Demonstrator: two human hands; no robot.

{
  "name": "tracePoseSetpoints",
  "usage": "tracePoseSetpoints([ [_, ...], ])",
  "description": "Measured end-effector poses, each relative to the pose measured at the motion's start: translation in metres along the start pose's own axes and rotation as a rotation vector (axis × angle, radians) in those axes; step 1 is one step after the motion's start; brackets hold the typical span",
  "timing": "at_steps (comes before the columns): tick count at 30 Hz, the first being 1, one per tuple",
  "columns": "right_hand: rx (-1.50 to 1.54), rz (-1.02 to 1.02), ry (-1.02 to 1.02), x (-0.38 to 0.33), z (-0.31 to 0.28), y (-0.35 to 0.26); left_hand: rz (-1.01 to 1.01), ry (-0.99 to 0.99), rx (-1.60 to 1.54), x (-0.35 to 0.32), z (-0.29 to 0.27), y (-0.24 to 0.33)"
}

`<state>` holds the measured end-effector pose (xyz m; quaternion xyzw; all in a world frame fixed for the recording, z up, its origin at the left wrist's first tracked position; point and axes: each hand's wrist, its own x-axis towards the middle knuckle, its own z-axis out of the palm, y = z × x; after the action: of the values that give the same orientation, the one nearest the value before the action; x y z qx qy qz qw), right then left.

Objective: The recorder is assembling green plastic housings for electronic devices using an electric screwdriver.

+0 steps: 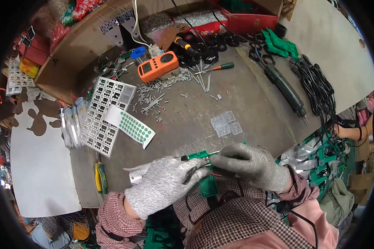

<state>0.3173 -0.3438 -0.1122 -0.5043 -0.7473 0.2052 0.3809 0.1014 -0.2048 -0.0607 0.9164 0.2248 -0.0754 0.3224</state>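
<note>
Both my hands wear grey knitted gloves and meet at the table's near edge over a green plastic housing (208,187). It looks like an open tool shell, with one part reaching up past my fingers and another hanging below them. My left hand (164,184) is closed around the housing from the left, thumb and fingers pressed together. From the right, my right hand (251,166) brings its fingertips together at the housing's middle; what they pinch is too small and covered to tell. A short red wire (215,175) shows just under the fingers.
Loose screws (153,97) lie around an orange meter (158,67). Label sheets (108,116) lie left, clear stickers (226,123) ahead. A dark electric screwdriver (284,89) lies right, beside coiled black cable (318,85). A green-handled screwdriver (226,66) and yellow-green cutters (100,177) also lie there.
</note>
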Motion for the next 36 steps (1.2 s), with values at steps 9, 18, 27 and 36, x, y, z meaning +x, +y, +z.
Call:
tracePoseSetpoints([
  [9, -0.222, 0.134, -0.198, 0.004, -0.029, -0.01, 0.26, -0.16, 0.33, 0.005, 0.01, -0.013],
  [18, -0.218, 0.517, -0.185, -0.006, -0.032, 0.002, 0.352, 0.43, 0.201, 0.012, 0.068, -0.042],
  [27, -0.08, 0.447, -0.235, 0.015, 0.007, 0.009, 0.143, 0.655, -0.607, -0.016, 0.084, -0.078],
  [36, -0.024, 0.449, -0.353, 0.041, 0.027, 0.003, 0.286, 0.584, -0.356, -0.022, 0.063, -0.082],
])
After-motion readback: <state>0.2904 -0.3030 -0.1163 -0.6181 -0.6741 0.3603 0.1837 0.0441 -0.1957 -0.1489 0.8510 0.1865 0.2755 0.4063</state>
